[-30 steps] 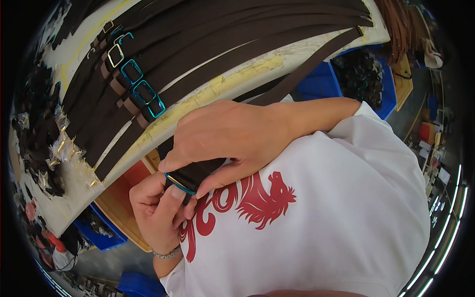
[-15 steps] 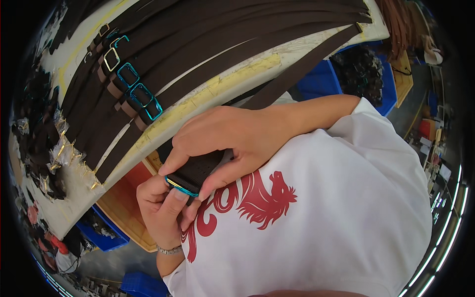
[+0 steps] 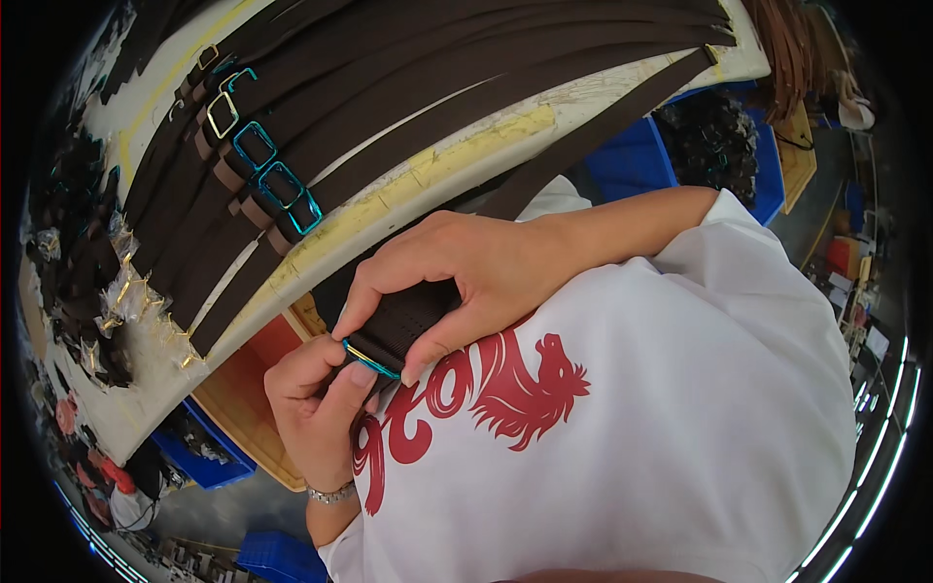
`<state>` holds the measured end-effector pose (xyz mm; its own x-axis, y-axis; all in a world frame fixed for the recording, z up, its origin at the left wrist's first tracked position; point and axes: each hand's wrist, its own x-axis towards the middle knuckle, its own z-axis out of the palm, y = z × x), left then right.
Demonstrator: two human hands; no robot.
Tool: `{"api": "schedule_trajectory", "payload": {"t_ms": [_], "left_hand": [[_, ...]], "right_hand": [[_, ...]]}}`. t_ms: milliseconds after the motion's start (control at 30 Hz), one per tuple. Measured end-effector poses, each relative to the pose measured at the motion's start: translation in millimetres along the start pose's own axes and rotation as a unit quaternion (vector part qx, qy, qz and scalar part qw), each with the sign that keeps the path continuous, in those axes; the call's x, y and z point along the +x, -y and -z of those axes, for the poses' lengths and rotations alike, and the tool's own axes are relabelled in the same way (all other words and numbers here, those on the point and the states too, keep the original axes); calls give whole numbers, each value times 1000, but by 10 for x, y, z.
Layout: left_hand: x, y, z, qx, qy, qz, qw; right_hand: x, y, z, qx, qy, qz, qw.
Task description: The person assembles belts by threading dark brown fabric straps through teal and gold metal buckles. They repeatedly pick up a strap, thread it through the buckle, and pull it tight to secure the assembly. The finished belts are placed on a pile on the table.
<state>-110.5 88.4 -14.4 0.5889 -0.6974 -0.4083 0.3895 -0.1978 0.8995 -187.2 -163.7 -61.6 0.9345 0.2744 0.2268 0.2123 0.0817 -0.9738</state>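
In front of my white shirt, I hold a dark brown belt strap (image 3: 403, 325) that has a teal buckle (image 3: 374, 360) at its end. My left hand (image 3: 326, 394) comes from below and pinches the buckle between thumb and fingers. Reaching in from the right, my right hand (image 3: 476, 272) grips the strap across its width, the index fingertip and thumb at either end of the buckle. Small holes show along the strap. The underside of the buckle is hidden by my left fingers.
Many dark straps lie along the worktable (image 3: 428, 165); several end in teal or gold buckles (image 3: 255, 144). Plastic-wrapped buckles (image 3: 126, 311) heap at the table's left. Blue bins (image 3: 632, 155) and a wooden box (image 3: 228, 413) stand beyond its edge. Brown straps (image 3: 777, 58) hang at the far right.
Both hands have shifted slightly, and the buckle has moved a little to the right. My right thumb and fingers sit a bit farther apart, and more of the strap's holes show.
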Motion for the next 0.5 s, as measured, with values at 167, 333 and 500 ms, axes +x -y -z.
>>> {"api": "schedule_trajectory", "payload": {"t_ms": [167, 333, 500], "left_hand": [[173, 100, -112, -168, 24, 77, 982], [129, -23, -150, -42, -41, 65, 996], [102, -78, -100, 6, -31, 71, 997]], "right_hand": [[-45, -9, 14, 16, -25, -29, 999], [-44, 29, -14, 52, -52, -66, 995], [-38, -82, -14, 9, -40, -28, 999]]}}
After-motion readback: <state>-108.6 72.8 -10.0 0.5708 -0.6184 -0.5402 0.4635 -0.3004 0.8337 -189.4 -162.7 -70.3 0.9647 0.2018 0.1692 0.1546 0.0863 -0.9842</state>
